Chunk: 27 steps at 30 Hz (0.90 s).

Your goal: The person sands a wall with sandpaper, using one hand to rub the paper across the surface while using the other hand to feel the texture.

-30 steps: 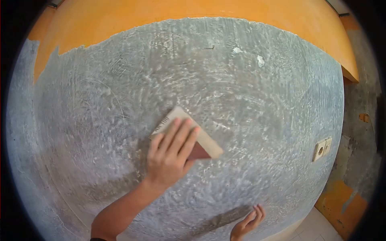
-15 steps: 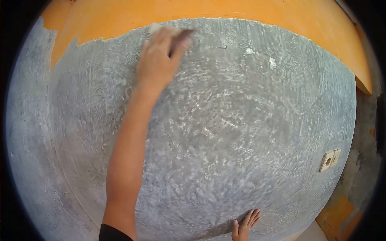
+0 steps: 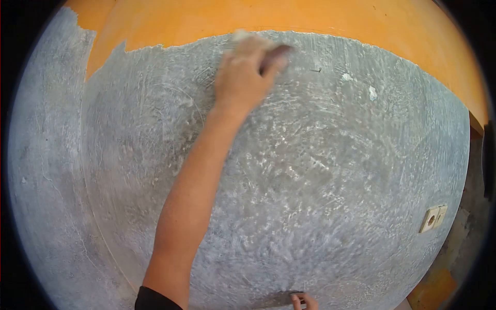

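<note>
High on the grey wall (image 3: 310,170), just under the edge of the orange paint (image 3: 289,13), my left hand (image 3: 245,77) is closed round a thin piece that looks like folded sandpaper (image 3: 275,58). Its dark brown part shows between thumb and fingers, and a whitish part (image 3: 241,36) sticks out past the fingertips. The hand is blurred by motion. At the bottom edge, my right hand (image 3: 305,301) is only partly in view, near the wall, its fingers bent and apart with nothing visible in them.
A double wall socket (image 3: 433,219) sits at the right. A small nail (image 3: 316,70) and two white patches (image 3: 346,77) mark the upper wall. To the left, a vertical edge line (image 3: 84,170) runs down the wall.
The view has shifted, so the wall appears farther right. My left hand has moved a little right along the wall. My right hand has dropped lower, its fingers now bent rather than spread.
</note>
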### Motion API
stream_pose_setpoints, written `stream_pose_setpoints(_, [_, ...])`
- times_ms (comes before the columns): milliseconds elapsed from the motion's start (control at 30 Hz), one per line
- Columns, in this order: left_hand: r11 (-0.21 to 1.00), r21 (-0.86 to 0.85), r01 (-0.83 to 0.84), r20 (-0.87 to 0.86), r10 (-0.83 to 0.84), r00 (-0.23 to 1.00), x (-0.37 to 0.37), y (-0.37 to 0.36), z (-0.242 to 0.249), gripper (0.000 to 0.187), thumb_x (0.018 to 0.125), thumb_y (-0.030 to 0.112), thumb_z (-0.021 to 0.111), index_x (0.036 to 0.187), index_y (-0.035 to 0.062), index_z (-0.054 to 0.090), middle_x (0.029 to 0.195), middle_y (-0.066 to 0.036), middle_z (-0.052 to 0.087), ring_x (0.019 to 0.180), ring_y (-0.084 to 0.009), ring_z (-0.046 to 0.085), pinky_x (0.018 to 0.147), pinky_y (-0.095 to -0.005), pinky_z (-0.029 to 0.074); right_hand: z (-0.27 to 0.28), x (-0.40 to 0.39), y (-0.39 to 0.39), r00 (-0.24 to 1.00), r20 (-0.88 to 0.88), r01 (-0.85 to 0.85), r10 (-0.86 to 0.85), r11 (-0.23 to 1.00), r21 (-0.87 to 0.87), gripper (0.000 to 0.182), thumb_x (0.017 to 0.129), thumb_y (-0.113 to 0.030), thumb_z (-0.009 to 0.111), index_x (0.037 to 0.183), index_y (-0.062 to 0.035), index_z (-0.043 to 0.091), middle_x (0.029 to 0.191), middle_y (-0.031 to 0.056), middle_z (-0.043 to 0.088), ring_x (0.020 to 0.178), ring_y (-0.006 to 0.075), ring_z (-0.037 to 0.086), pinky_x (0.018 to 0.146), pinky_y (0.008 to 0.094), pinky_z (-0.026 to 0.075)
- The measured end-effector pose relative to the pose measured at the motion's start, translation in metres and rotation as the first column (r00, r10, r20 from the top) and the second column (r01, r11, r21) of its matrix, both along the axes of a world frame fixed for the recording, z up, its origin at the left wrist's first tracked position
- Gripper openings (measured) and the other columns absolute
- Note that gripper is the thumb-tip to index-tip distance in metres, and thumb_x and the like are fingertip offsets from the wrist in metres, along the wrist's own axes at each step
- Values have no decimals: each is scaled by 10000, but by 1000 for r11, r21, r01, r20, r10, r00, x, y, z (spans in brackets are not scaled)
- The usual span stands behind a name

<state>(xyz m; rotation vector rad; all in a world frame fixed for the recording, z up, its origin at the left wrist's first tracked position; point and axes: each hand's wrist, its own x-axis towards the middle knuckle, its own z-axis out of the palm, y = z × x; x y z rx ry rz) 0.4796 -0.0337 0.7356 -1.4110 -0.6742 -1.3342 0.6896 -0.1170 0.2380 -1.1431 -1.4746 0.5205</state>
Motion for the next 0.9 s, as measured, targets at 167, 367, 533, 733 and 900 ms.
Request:
stream_pose_setpoints(167, [999, 34, -22, 219, 14, 976, -33, 13, 6, 562, 904, 515, 496, 1311, 129, 509, 1350, -112, 506, 1231, -324, 484, 1009, -442, 391, -9, -6, 9, 988, -51, -146, 142, 985, -86, 327, 919, -327, 605, 990, -23, 702, 835, 132, 705, 761, 229, 674, 647, 334, 526])
stream_pose_setpoints(367, [987, -54, 150, 326, -125, 937, -77, 4, 17, 590, 892, 502, 524, 1325, 103, 497, 1383, -109, 474, 1278, -312, 437, 1069, -417, 331, -16, -7, 25, 907, -323, -324, 271, 938, -122, 372, 960, -303, 549, 945, 36, 701, 821, 118, 708, 739, 187, 671, 668, 313, 529])
stream_pose_setpoints(533, [989, -91, 119, 252, -92, 963, -81, -3, 11, 552, 879, 490, 549, 1274, 104, 531, 1320, -112, 525, 1211, -329, 494, 985, -436, 404, -22, -5, 29, 869, -386, -372, 308, 923, -101, 358, 958, -288, 557, 940, 39, 701, 811, 114, 707, 706, 172, 666, 656, 315, 532])
stream_pose_setpoints(733, [997, -24, 71, 164, -66, 984, -83, -1, 5, 603, 883, 526, 526, 1311, 102, 501, 1299, -142, 541, 1190, -339, 519, 978, -416, 410, -26, -7, 29, 854, -421, -361, 305, 931, -58, 341, 955, -272, 564, 913, 35, 706, 793, 114, 705, 671, 171, 661, 624, 321, 532])
stream_pose_setpoints(900, [999, -42, 16, 322, -2, 947, -97, 6, 15, 678, 880, 584, 482, 1349, 95, 473, 1378, -128, 475, 1246, -323, 467, 1019, -414, 376, -14, -8, 22, 862, -411, -344, 297, 938, -46, 347, 955, -272, 564, 897, 40, 705, 786, 122, 703, 672, 179, 666, 626, 324, 537])
